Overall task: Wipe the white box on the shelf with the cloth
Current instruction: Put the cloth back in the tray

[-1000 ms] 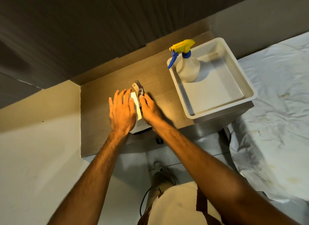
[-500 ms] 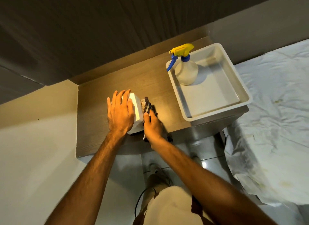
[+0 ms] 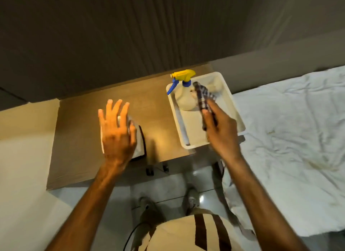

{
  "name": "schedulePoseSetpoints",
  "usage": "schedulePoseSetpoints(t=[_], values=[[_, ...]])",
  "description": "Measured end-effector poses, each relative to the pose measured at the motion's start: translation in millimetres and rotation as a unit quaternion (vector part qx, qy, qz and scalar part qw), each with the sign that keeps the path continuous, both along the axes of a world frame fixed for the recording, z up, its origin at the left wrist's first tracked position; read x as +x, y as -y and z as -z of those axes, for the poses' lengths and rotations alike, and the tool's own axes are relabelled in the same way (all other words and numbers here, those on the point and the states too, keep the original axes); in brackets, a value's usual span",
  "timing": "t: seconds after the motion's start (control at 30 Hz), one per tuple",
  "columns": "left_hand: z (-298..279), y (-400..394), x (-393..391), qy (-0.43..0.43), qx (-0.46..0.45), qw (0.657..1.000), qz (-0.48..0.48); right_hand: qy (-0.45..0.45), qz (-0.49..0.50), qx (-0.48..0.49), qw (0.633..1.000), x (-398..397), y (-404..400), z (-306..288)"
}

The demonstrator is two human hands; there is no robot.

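The white box [image 3: 139, 145] stands on the brown wooden shelf [image 3: 78, 138], mostly hidden under my left hand [image 3: 116, 131]. That hand hovers over the box with fingers spread; whether it touches the box I cannot tell. My right hand [image 3: 221, 131] is over the white tray [image 3: 237, 108] to the right, shut on a dark checked cloth [image 3: 202, 99] that sticks up from its fingers in front of the spray bottle.
A spray bottle [image 3: 183, 95] with a yellow head and blue trigger stands in the tray's far left corner. A bed with a rumpled white sheet [image 3: 291, 131] lies right of the shelf. A dark panelled wall [image 3: 149, 30] rises behind. My feet stand on pale floor tiles [image 3: 168, 192].
My right hand has left the box's side and carried the cloth right, over the tray. My left hand has lifted its fingers off the box and spread them.
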State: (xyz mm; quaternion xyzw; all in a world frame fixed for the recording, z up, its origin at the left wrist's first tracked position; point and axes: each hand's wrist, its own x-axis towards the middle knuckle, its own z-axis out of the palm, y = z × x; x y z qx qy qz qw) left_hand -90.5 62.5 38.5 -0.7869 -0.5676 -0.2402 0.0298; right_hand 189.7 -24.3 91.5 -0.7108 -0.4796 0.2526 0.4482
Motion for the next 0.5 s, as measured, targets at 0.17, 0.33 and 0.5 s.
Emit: schedulePoseSetpoints(t=[0.17,0.33,0.5], values=[[37,25,83,0.046,-0.108,0.987,0.111,0.235,-0.047,-0.252,0.937,49,-46,64],[101,18,107,-0.024,-0.304,0.952,-0.011,0.314,-0.117,-0.309,0.890,53,-44,91],[128,26,109,-0.055,-0.286,0.956,-0.041,0.270,-0.084,-0.334,0.899,63,-42,88]])
